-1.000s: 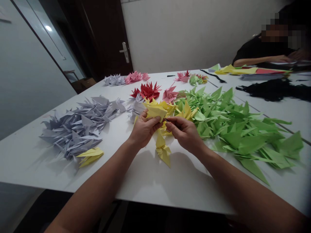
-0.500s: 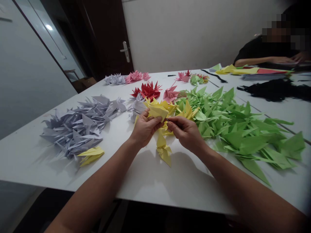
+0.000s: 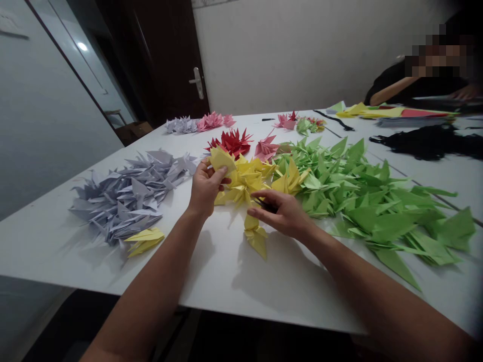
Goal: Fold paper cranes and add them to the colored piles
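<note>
From my end of the link I look down a long white table point(image 3: 260, 296) spread with paper cranes: a big green pile point(image 3: 372, 213) to the right, a grey pile point(image 3: 124, 198) to the left, a red cluster point(image 3: 231, 142) further off. At the far right a co-worker's hand point(image 3: 466, 93) rests near coloured sheets point(image 3: 400, 112). Nearest me, a yellow bunch point(image 3: 244, 182) of creased, sharp-pointed paper lies between the two hands, its long axis running across the table, left to right. The left hand point(image 3: 206, 190) is the nearer, fingers and thumb closed on a folded yellow wing point(image 3: 221, 161) at the bunch's end. The right hand point(image 3: 281, 213) sits just beside the lower edge, fingers slightly apart over a small black tool point(image 3: 265, 204); whether they clamp it I cannot tell. A loose yellow crane point(image 3: 255, 239) lies on the table below
</note>
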